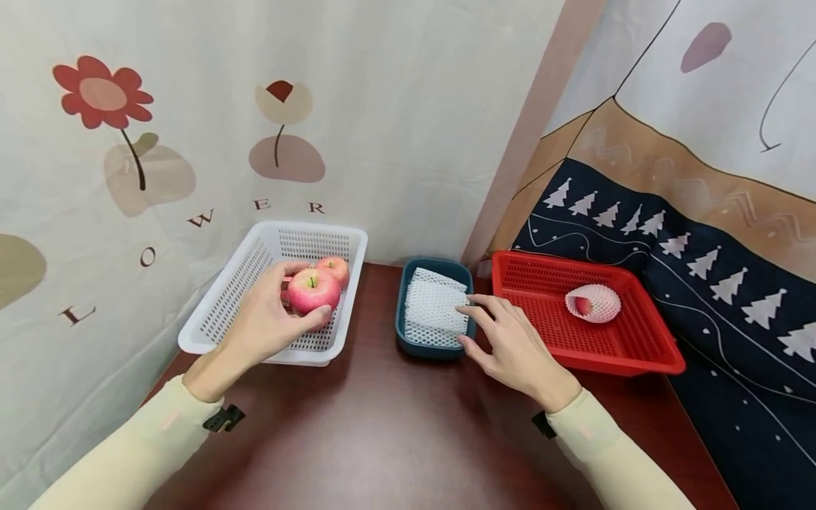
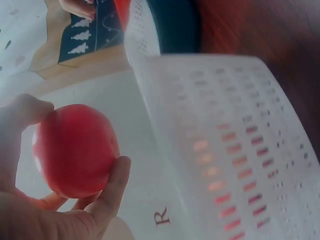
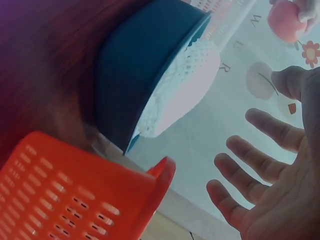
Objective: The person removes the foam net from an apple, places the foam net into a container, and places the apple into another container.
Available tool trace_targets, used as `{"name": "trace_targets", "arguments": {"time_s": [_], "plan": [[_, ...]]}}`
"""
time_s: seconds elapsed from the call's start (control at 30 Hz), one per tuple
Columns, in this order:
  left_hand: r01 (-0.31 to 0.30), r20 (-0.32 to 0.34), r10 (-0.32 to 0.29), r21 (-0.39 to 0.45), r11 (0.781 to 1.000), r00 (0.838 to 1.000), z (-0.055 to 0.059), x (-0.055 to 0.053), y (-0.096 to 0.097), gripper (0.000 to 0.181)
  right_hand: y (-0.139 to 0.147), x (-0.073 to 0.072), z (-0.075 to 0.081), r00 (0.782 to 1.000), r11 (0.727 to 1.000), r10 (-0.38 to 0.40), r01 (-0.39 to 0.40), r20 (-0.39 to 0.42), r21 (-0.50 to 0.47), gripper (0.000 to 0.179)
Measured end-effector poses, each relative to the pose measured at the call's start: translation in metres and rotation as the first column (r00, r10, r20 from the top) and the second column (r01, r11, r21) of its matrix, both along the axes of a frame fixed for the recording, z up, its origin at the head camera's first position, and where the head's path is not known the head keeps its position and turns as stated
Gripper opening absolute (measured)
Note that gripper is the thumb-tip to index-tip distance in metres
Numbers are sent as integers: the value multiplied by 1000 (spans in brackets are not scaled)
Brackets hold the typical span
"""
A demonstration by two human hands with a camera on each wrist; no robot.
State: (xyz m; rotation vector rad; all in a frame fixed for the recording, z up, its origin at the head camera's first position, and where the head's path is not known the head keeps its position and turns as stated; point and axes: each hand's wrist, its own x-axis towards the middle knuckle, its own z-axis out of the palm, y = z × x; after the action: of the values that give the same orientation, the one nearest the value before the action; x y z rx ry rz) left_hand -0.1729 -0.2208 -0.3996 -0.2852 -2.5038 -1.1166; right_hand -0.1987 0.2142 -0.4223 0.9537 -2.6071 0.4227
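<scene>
My left hand [image 1: 268, 312] grips a red-and-pink apple [image 1: 312, 292], thumb on one side and fingers round the other. It holds the apple above the white perforated basket [image 1: 354, 283]. Another apple [image 1: 333, 268] lies in that basket, partly covered by the held one. Over the right rim of the dark teal container [image 1: 433, 352] is my right hand [image 1: 510, 347], with fingers spread and slightly bent. White foam fruit nets [image 1: 436, 301] fill the container. In the right wrist view, the right hand [image 3: 272, 175] holds nothing, and its fingers stand apart from the nets.
On the right stands a red perforated basket [image 1: 529, 319], holding one apple in a foam net [image 1: 602, 303]. The brown table [image 1: 395, 425] carries all three containers. Behind them hangs a printed curtain [image 1: 408, 142], close to the white basket's back rim.
</scene>
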Motion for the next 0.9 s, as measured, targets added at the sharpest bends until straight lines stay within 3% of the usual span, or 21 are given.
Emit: {"name": "trace_targets", "arguments": {"time_s": [0.33, 0.9], "plan": [[0, 48, 5, -87, 996, 999, 8, -13, -23, 78, 7, -2, 4, 1000, 1000, -9, 9, 2, -5, 59], [-18, 145, 50, -215, 976, 988, 8, -39, -49, 72, 26, -4, 4, 999, 999, -51, 51, 7, -19, 59]]}}
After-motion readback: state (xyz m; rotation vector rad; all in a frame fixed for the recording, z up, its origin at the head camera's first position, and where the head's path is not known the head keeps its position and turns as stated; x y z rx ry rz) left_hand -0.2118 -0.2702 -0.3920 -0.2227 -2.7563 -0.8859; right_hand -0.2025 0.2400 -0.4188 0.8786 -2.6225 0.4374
